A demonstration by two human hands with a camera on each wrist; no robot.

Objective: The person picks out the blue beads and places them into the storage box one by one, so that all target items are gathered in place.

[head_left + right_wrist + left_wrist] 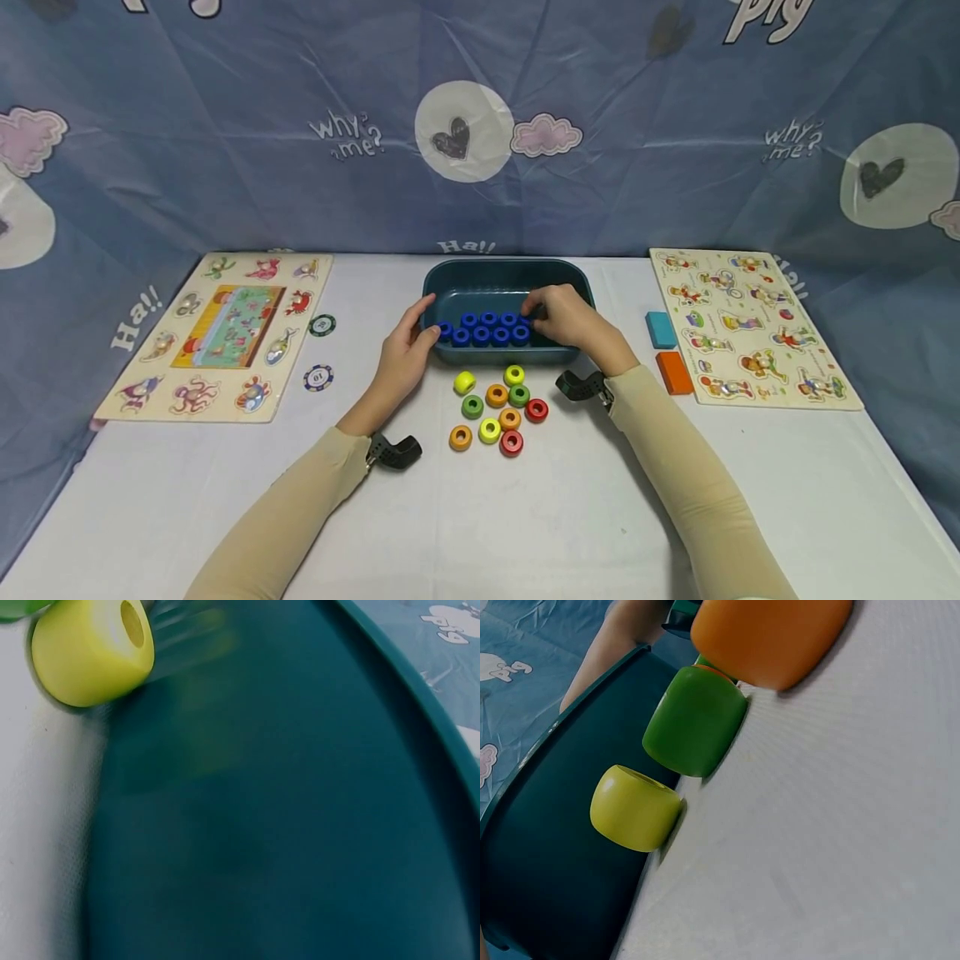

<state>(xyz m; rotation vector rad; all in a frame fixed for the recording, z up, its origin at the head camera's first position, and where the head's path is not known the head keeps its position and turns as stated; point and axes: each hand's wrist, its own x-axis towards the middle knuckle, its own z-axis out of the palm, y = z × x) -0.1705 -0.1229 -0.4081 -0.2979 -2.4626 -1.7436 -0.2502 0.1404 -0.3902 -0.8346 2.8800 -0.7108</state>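
Note:
A dark green tray (510, 355) stands on the table against the backdrop. Blue ring beads (481, 336) fill two rows along its front part. At the tray's left end my left hand (403, 354) holds the rim, its thumb beside the leftmost blue bead. My right hand (564, 317) reaches over the front rim into the tray, fingers bent down around a blue bead (525, 320) at the right end of the rows; the fingers partly hide that bead. In the right wrist view the tray's outer wall (285, 825) fills most of the picture, and neither hand shows clearly there.
Before the tray lie several loose beads: yellow (464, 382), green (472, 407), orange (461, 437) and red (512, 442). Picture boards lie left (300, 275) and right (750, 325). Two round chips (318, 377), a blue block (661, 330) and an orange block (674, 372) lie beside them.

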